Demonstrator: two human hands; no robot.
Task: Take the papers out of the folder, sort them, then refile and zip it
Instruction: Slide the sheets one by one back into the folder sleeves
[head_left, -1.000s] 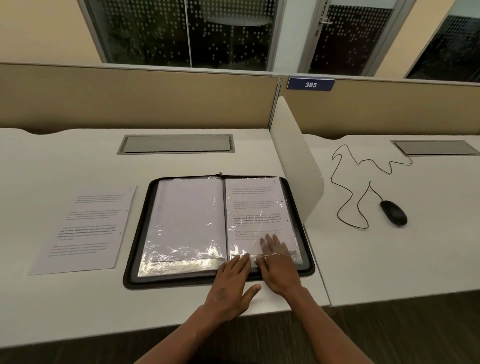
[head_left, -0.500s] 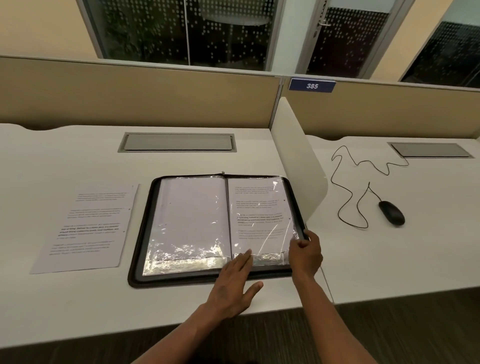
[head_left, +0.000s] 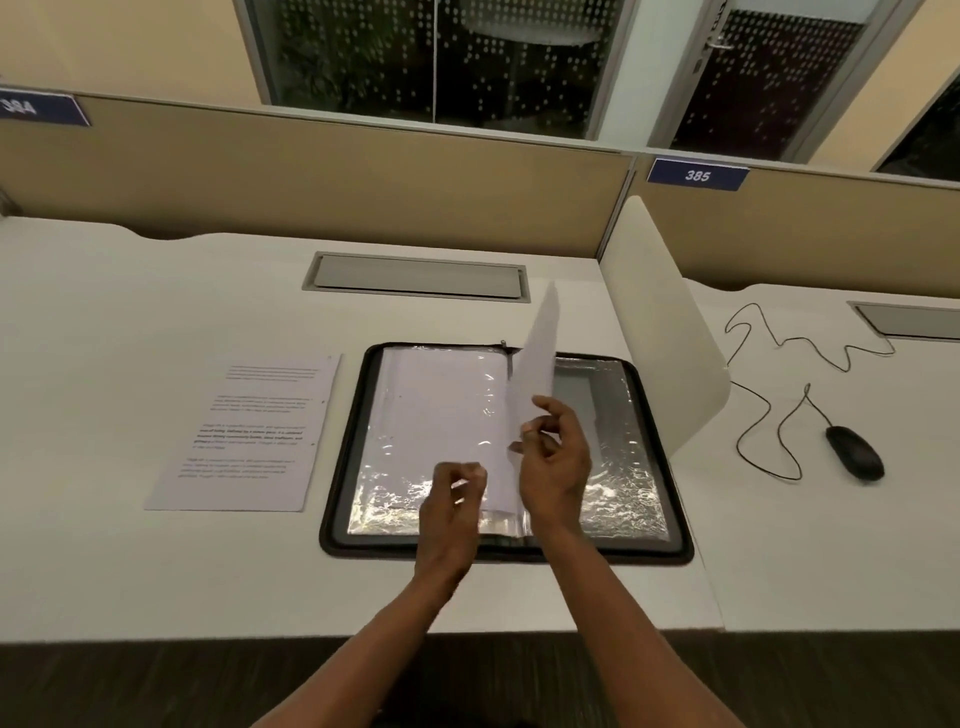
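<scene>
A black zip folder (head_left: 670, 519) lies open on the desk, its clear plastic sleeves shining. One sleeve page (head_left: 537, 358) stands on edge above the spine, turned up from the right side. My right hand (head_left: 558, 462) pinches that page's outer edge. My left hand (head_left: 454, 496) has curled fingers at the page's lower edge; the hold is hard to make out. The left half shows a filled sleeve (head_left: 441, 415). The right half shows an empty sleeve (head_left: 613, 415). A printed paper (head_left: 249, 431) lies flat on the desk left of the folder.
A white curved divider (head_left: 660, 332) stands right of the folder. Beyond it lie a black mouse (head_left: 854, 457) and its looping cable (head_left: 769, 410). A grey cable hatch (head_left: 415, 275) sits behind the folder. A beige partition (head_left: 311, 176) closes the back.
My right hand took the right sleeve page by its outer edge and swung it up towards the left. My left hand left the folder's bottom edge and curled at the raised page.
</scene>
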